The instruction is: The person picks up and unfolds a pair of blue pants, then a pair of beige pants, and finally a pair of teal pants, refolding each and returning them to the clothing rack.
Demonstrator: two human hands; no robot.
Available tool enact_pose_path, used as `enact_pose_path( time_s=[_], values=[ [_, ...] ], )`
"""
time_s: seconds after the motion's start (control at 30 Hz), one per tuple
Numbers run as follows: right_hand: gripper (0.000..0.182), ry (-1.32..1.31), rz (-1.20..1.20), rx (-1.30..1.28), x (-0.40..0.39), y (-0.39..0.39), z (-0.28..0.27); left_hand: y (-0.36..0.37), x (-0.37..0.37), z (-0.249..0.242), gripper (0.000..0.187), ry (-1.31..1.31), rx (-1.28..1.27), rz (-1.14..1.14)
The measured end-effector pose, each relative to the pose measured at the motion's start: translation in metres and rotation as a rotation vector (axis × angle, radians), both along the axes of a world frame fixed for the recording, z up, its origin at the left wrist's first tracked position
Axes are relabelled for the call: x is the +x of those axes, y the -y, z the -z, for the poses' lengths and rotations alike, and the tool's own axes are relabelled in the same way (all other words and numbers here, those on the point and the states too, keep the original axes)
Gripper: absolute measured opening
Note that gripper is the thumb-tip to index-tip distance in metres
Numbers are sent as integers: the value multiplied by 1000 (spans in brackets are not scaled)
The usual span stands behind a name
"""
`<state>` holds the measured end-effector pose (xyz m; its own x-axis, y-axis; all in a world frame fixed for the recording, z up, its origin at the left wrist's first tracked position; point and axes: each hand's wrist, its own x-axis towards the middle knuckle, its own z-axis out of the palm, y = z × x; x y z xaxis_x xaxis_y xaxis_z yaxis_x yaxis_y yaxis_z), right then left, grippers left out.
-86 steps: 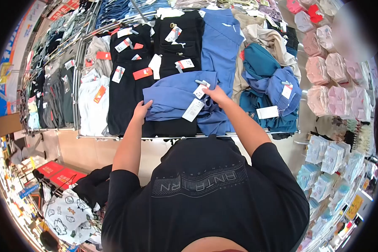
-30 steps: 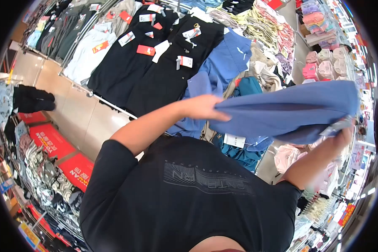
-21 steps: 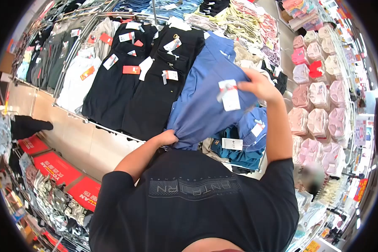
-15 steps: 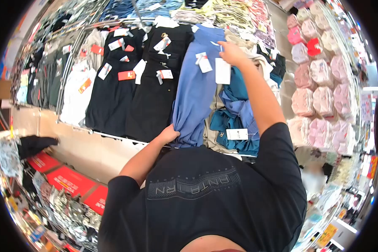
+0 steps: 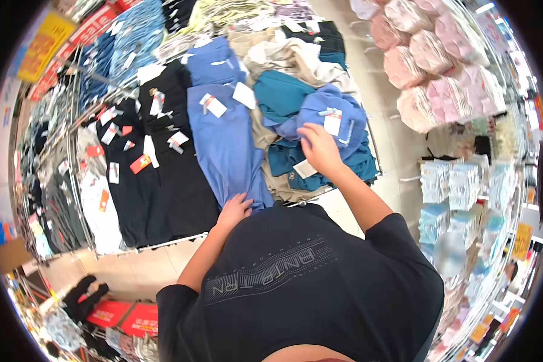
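- Left hand: released, fingers loosely extended, laid on the near end of the blue trousers
- Right hand: fingers slightly bent, touching the near edge of the blue bundle; whether it grips the cloth, cannot tell
- Blue trousers: laid lengthwise, white tags near the far end, a folded blue piece just beyond
- Blue bundle: crumpled, white tag on top, resting among teal garments
- Teal garments: rumpled, one white tag close to the right hand
- Beige garments: loosely heaped, beyond the teal
- Black trousers: laid flat, left of the blue trousers, white and red tags
- White trousers: farther left, orange tag
- Jeans: stacked at the far side
- Pink garments: in rows at right, across the aisle
- Pale blue packs: nearer, same side
- Red sale sign: upper left
- Red panels: lower left, beside dark clothing
- Black shirt: on the person, grey lettering across it
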<state>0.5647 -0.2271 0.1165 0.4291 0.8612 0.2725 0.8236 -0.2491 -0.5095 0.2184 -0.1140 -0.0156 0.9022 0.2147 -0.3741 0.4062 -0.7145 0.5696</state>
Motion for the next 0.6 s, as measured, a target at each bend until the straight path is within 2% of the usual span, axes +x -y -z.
enact_pose_path(
  time_s=[0.03,0.13,0.17,0.2,0.27,0.3,0.37,0.47,0.53,0.57,0.6],
  values=[
    [34,78,105,33,11,12,3,8,2,-1,40,55,131,-27],
    [49,247,371,31,47,40,12,5,29,-21,30,52,139,-69],
    [56,133,503,-8,57,46,19,6,40,-32,27,147,105,-158],
    [56,60,633,26,67,50,32,10,53,-47,25,240,68,-247],
    [56,-480,651,-268,74,50,7,17,76,-77,23,329,-34,-371],
    [55,-517,615,-289,78,51,32,20,89,-92,22,332,-94,-408],
    [46,-541,493,-148,61,45,45,22,113,-121,28,247,-236,-468],
    [30,-405,211,-51,16,27,10,25,147,-118,42,404,-455,-598],
    [24,-338,-92,47,-13,22,-2,25,173,-126,53,506,-464,-659],
    [22,-294,-238,9,-27,20,1,24,185,-133,60,562,-468,-692],
    [20,-271,-322,-15,-36,22,8,23,191,-145,61,424,-404,-670]
  ],
)
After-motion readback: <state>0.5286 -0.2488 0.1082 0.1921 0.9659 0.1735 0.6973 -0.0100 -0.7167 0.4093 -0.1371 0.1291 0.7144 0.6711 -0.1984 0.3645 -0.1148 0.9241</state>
